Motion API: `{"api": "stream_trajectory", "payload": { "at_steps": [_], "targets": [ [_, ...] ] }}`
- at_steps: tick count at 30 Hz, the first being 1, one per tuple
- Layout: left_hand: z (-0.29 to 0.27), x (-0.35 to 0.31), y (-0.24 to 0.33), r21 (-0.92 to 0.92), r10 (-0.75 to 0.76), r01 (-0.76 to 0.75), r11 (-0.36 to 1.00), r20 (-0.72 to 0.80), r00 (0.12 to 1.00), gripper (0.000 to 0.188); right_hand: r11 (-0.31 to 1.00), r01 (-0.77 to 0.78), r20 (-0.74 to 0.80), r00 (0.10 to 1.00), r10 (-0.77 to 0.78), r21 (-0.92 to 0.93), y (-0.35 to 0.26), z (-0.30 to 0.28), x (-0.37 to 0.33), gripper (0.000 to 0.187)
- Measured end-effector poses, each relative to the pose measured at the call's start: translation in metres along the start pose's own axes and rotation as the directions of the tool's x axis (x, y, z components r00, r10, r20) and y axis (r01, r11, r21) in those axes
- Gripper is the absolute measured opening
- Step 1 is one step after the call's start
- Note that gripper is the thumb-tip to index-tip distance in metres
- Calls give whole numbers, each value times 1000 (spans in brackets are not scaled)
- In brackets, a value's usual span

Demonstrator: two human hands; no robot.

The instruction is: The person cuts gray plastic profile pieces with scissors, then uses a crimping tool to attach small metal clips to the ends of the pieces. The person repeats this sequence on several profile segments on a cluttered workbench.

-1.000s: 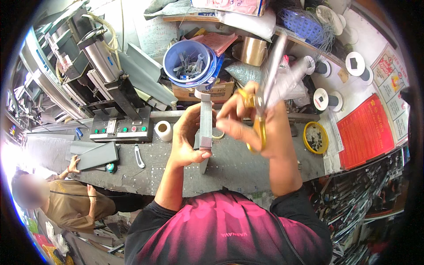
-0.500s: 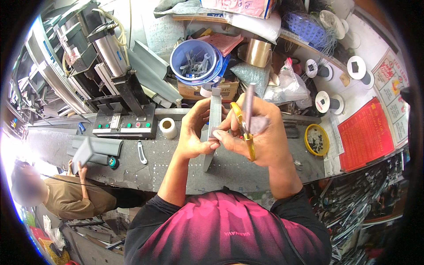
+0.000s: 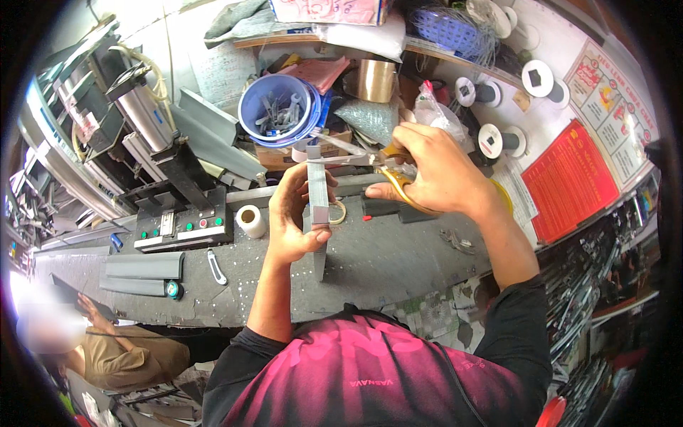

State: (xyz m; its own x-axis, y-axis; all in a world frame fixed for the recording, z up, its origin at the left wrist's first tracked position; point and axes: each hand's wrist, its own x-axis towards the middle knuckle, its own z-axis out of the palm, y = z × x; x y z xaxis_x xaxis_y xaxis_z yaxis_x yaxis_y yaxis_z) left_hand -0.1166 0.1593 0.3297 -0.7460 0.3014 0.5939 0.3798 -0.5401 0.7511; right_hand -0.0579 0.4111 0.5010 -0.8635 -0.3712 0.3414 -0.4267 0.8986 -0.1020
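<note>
My left hand (image 3: 286,224) is closed round a narrow grey profile bar (image 3: 319,188), thumb pressed near its lower part. A pale strip (image 3: 299,151), like tape, curls off beside the bar's far end. In my right hand (image 3: 448,171) are scissors with yellow handles (image 3: 403,186), fingers through the loops. Their blades (image 3: 348,159) are spread and point left, at the far end of the bar near the strip. Whether they touch the strip I cannot tell.
A black press with buttons (image 3: 186,224), a white roll (image 3: 250,221), a utility knife (image 3: 216,267) and grey profiles (image 3: 142,267) are on the bench. Behind stands a blue bucket of wrenches (image 3: 277,110). A co-worker (image 3: 128,349) holds a dark panel at lower left.
The scissors, upright in my right hand before, now lie pointing left with blades spread at the bar's far end. My right hand has come off the bar; my left still holds it.
</note>
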Motion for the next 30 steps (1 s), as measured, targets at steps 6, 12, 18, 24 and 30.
{"api": "stream_trajectory", "payload": {
  "at_steps": [6, 12, 18, 24, 30],
  "targets": [
    [2, -2, -10, 13, -11, 11, 1000, 33, 999, 113, 996, 7, 101, 995, 1, -88, -13, -2, 16, 51],
    [0, -5, -13, 6, -33, 33, 999, 60, 998, 118, 976, -40, 181, 980, 79, -213, -20, -4, 20, 44],
    [-6, 1, -11, -51, 10, -6, 999, 78, 997, 118, 970, -6, 92, 995, 30, -245, -14, 3, 17, 32],
    [-13, 2, -8, -94, 32, -20, 995, 135, 990, 119, 986, -30, 77, 996, 44, -167, -13, 3, 9, 24],
    [-17, 5, -7, -150, 39, -16, 988, 154, 987, 124, 981, -83, 78, 992, 98, -177, 0, 0, 0, 24]
  ]
}}
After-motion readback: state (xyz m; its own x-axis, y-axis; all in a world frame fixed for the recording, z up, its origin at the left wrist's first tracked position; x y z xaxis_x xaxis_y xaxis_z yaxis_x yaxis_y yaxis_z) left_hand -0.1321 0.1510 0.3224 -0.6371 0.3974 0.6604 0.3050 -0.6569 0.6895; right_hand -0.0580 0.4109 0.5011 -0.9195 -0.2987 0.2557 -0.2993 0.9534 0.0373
